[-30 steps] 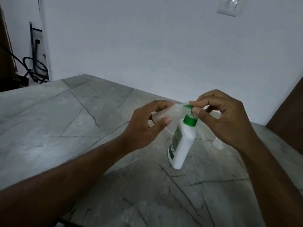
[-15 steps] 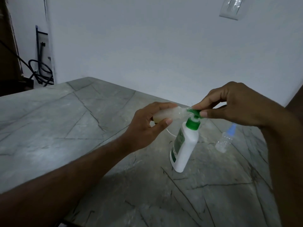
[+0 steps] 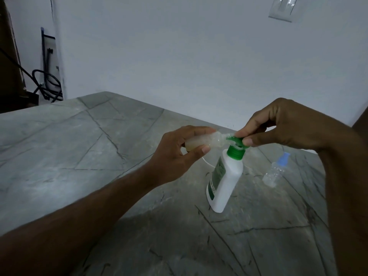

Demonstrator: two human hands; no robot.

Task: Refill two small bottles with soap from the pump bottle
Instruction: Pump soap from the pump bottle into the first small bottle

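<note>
A white pump bottle [image 3: 227,182] with a green label and green pump head [image 3: 236,143] stands on the grey marble table [image 3: 79,148]. My left hand [image 3: 175,154] holds a small clear bottle [image 3: 65,143] on its side, part filled with pale soap, its open mouth against the pump's nozzle. My right hand [image 3: 278,126] pinches the green pump head between thumb and fingers. A second small clear bottle [image 3: 273,174] with a blue cap stands to the right of the pump bottle, apart from both hands.
A white wall rises behind the table with a light switch [image 3: 282,7] at the top right. Black cables [image 3: 47,84] hang in the far left corner. A dark wooden panel [image 3: 361,118] sits at the right edge.
My right hand has lifted and shifted to the right on the pump head, which uncovers the blue-capped bottle. My left hand keeps the small bottle at the nozzle.
</note>
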